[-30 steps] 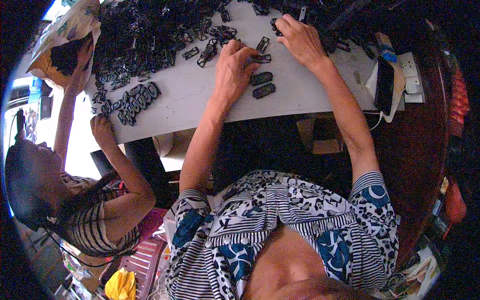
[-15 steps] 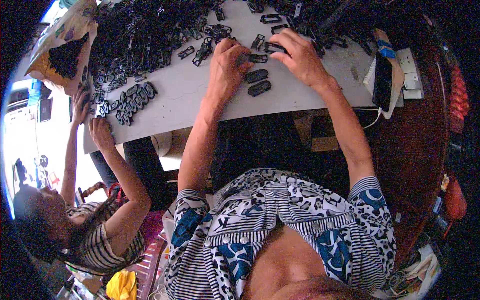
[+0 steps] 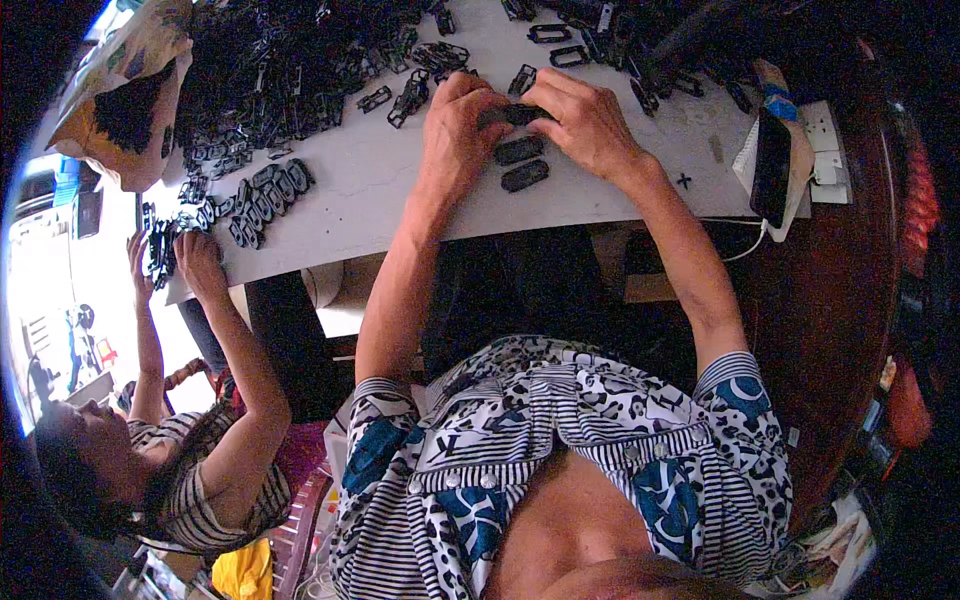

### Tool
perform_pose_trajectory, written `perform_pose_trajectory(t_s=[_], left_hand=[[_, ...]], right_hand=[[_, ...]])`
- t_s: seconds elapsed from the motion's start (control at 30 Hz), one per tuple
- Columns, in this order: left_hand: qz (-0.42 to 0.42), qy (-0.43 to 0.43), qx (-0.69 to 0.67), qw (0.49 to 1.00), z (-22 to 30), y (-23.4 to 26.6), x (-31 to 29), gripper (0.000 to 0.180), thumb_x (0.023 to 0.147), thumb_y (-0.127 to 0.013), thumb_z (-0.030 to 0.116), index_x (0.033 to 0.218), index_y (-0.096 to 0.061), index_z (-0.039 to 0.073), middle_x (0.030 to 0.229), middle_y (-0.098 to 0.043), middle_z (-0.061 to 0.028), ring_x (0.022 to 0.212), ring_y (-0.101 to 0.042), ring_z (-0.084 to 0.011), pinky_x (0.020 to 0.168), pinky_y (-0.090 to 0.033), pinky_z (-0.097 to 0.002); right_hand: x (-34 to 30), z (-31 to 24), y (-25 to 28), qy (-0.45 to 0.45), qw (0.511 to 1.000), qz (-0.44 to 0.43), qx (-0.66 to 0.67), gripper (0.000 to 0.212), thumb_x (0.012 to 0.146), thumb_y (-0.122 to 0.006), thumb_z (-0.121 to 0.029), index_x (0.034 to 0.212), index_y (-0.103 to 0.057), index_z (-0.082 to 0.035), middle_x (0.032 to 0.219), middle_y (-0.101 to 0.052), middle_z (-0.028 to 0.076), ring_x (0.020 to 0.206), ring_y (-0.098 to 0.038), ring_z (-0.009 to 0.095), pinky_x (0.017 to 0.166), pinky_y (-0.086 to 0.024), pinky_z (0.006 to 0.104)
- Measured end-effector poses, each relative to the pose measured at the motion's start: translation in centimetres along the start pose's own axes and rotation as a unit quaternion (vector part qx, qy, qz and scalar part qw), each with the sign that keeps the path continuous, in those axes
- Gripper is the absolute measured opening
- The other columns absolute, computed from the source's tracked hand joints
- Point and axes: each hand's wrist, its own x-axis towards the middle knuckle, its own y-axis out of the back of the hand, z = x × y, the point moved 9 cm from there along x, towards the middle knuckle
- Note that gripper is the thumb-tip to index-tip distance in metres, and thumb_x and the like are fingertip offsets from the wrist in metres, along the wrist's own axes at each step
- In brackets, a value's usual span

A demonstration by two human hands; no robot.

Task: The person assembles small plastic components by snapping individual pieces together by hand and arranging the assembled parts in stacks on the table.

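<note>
Between my two hands is a dark oblong plastic piece (image 3: 521, 114), held just above the white table. My left hand (image 3: 462, 125) has its fingers bent round the piece's left end, thumb at the near side. The right end is pinched by my right hand (image 3: 585, 118), with thumb and forefinger closed on it. My fingers cover much of the piece. Just nearer to me lie two black oval parts, an upper one (image 3: 519, 151) and a lower one (image 3: 525, 176). A small black open frame (image 3: 522, 79) lies beyond the held piece.
A large heap of black frames (image 3: 270, 90) covers the table's far left. Grey-black ovals (image 3: 268, 200) stand in rows near a co-worker's hand (image 3: 200, 262). More frames (image 3: 570, 56) lie at the back. A phone (image 3: 770, 165) on a cable and a power strip (image 3: 822, 140) sit at right.
My right hand has moved left and down to meet my left hand at the oblong piece. The co-worker's farther hand has come down from beside the bag to the table's left edge.
</note>
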Motion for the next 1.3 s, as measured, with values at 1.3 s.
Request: perform_pose_trajectory(t_s=[1.3], left_hand=[[-0.007, 0.028, 0.043, 0.999, 0.1, -1.1, 2.5, 0.032, 0.067, -0.075, 0.004, 0.098, -0.065, 0.002, 0.101, -0.057, -0.014, 0.095, -0.059, -0.0339, 0.08, -0.049, -0.0399]], right_hand=[[-1.2, 6.2, 3.0, -0.061, 0.996, 0.068, -0.015, 0.032, 0.069, -0.072, -0.001, 0.096, -0.055, -0.003, 0.087, -0.054, 0.004, 0.071, -0.057, 0.016, 0.066, -0.049, 0.03]])
